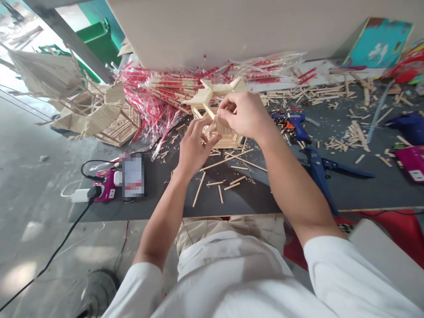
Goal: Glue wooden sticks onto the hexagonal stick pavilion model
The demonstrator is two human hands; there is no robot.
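Observation:
A small pagoda-like model (227, 87) built of thin wooden sticks stands on the dark work table, with ribbed, upswept roof edges and a many-sided stick base. At its near side, my right hand (247, 114) pinches a pale wooden part of the model between thumb and bent fingers. My left hand (196, 143) curls around the model's left side, its fingers and thumb on the same area. Where the fingertips meet the wood is partly hidden. Loose thin sticks (221, 194) lie on the table in front of the model.
Red-and-clear plastic wrappers (145, 97) with sticks pile up behind. Larger stick models (102, 119) stand left, near a magenta power strip (105, 185) and a blurred-out screen device (133, 176). A blue glue gun (298, 126), blue cutters (318, 168) and stick scraps (351, 137) lie right.

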